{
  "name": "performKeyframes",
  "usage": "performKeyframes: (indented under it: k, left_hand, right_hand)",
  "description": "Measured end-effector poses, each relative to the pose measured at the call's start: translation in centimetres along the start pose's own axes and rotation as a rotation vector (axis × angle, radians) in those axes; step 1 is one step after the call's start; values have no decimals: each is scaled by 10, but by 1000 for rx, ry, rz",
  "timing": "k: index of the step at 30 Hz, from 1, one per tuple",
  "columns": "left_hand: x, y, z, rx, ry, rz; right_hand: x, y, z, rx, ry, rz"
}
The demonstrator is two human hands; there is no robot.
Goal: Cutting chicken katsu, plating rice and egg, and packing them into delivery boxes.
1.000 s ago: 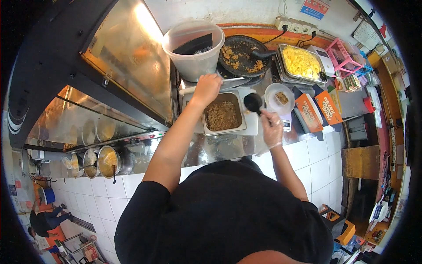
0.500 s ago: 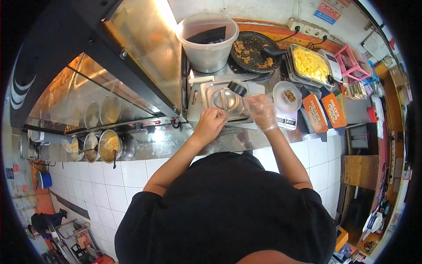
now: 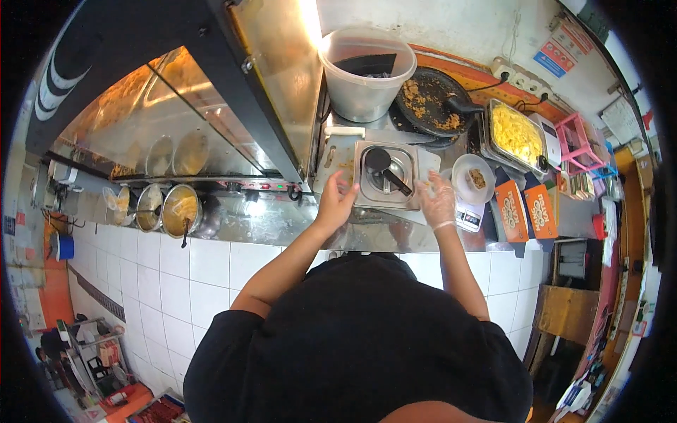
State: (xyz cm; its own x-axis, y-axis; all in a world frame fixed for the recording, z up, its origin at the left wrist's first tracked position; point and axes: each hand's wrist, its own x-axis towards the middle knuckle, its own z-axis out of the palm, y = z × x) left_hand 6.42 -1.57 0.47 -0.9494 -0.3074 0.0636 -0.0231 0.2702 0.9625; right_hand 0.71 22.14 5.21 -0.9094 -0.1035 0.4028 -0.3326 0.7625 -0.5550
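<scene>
A square steel pan with a lid [image 3: 363, 192] sits on the counter in front of me. Lying across its top is a black scoop [image 3: 379, 161], its handle slanting toward my right hand. My left hand [image 3: 338, 202] is at the pan's left side, bare, fingers apart and holding nothing. At the right side is my right hand [image 3: 437, 199], in a clear plastic glove, its fingers spread beside the pan's edge. A plastic bowl [image 3: 462, 163] with a small brown portion stands on a white kitchen scale [image 3: 469, 217] just right of that hand.
Behind the pan stand a translucent bucket [image 3: 363, 88] and a black frying pan [image 3: 430, 99] with brown crumbs. Farther right are a tray of yellow food [image 3: 518, 134] and orange boxes [image 3: 510, 209]. A glass display case [image 3: 233, 106] and pots [image 3: 181, 211] occupy the left.
The black scoop has left my right hand and now lies on the steel pan's top. Both hands have opened and moved apart to the pan's sides. The view has shifted slightly.
</scene>
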Motion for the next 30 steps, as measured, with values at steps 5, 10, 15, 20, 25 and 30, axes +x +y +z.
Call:
performKeyframes:
  k: [5,10,15,20,25,30]
  left_hand:
    - [4,-2,13,-258,-214,-288]
    - [-45,-30,13,-373,-135,-36]
    - [-126,21,-67,-223,-75,-46]
    - [-187,40,-180,-152,-7,-226]
    - [-230,42,-313,-222,302,-279]
    - [-207,41,-470,-202,607,-82]
  right_hand:
    - [-19,58,42,256,-452,409]
    - [-52,11,11,344,-465,422]
    - [-80,-51,-18,371,-559,204]
    - [-89,-154,15,359,-720,-51]
    - [-87,-309,98,558,-903,-324]
    - [-68,-470,208,731,-1049,-342]
